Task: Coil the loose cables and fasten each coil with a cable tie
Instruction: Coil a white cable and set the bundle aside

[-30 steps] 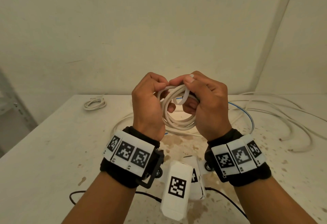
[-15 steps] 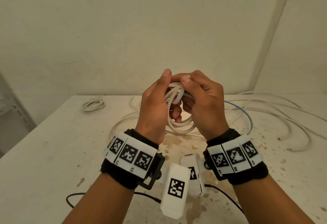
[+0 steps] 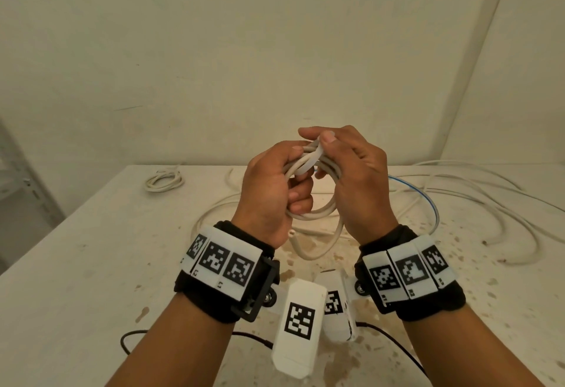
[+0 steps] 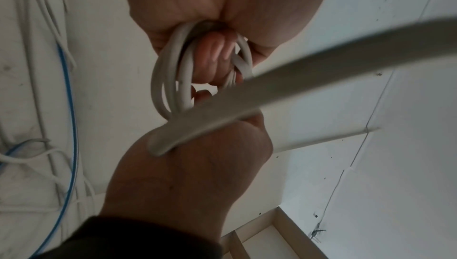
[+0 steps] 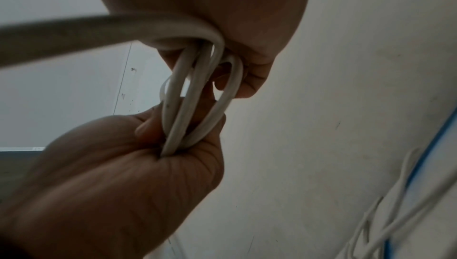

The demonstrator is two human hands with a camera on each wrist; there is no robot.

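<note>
A white cable coil (image 3: 318, 214) hangs in the air above the table (image 3: 76, 264), held between both hands. My left hand (image 3: 293, 179) grips the coil's left side, thumb laid on the strands. My right hand (image 3: 321, 142) pinches a strand that crosses over the top of the coil (image 3: 309, 162). A short free end (image 3: 292, 234) dangles below my left palm. In the left wrist view the left hand (image 4: 197, 165) clasps the coil (image 4: 170, 79), with a blurred strand running close across the lens. In the right wrist view the right hand (image 5: 138, 165) holds the loops (image 5: 197, 97). No separate cable tie is visible.
A small bundled white coil (image 3: 163, 179) lies at the table's back left. Loose white cables (image 3: 489, 203) and a blue cable (image 3: 428, 200) sprawl over the right and middle. A thin black wire (image 3: 183, 333) runs along the front. Walls close the back and right; a metal shelf (image 3: 18, 191) stands on the left.
My left hand opened briefly, then closed again round the coil. My right hand rose and brought a strand over the coil's top. A free cable end now hangs below.
</note>
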